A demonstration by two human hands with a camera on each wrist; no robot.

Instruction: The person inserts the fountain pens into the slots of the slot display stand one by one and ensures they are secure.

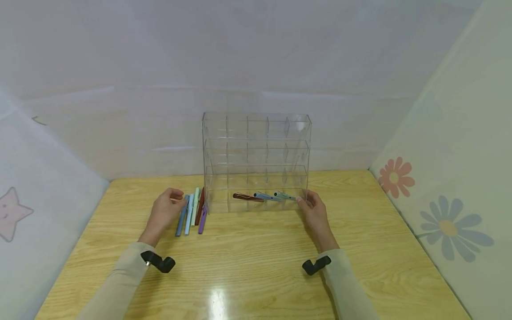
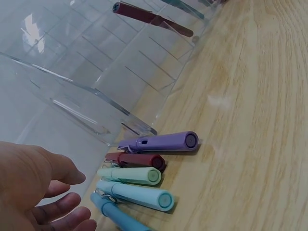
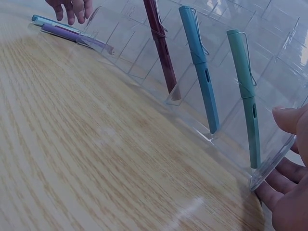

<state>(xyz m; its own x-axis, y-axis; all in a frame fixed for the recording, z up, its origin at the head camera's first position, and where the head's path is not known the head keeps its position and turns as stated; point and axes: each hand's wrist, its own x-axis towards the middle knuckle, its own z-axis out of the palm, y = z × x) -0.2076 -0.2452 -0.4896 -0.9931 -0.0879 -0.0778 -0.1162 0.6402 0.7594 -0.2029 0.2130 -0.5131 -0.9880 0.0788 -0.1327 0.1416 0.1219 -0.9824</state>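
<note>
A clear acrylic rack (image 1: 256, 156) with rows of small compartments stands upright at the back of the table. My right hand (image 1: 316, 213) holds its lower right edge, the thumb in front and fingers round the back. In its bottom row lean a dark red pen (image 3: 161, 48), a blue pen (image 3: 199, 70) and a green pen (image 3: 244, 96). My left hand (image 1: 165, 211) hovers beside the loose pens left of the rack, fingers loosely bent, nothing in them. These are a purple pen (image 2: 163, 142), a dark red one (image 2: 139, 160), a light green one (image 2: 130, 175), a light blue one (image 2: 137, 193) and a blue one (image 2: 118, 215).
The wooden table (image 1: 248, 271) reaches back to a pale cloth wall (image 1: 160, 111). Cloth sides with printed flowers and a star flank it. A black wrist camera mount (image 1: 158, 261) sits on each sleeve.
</note>
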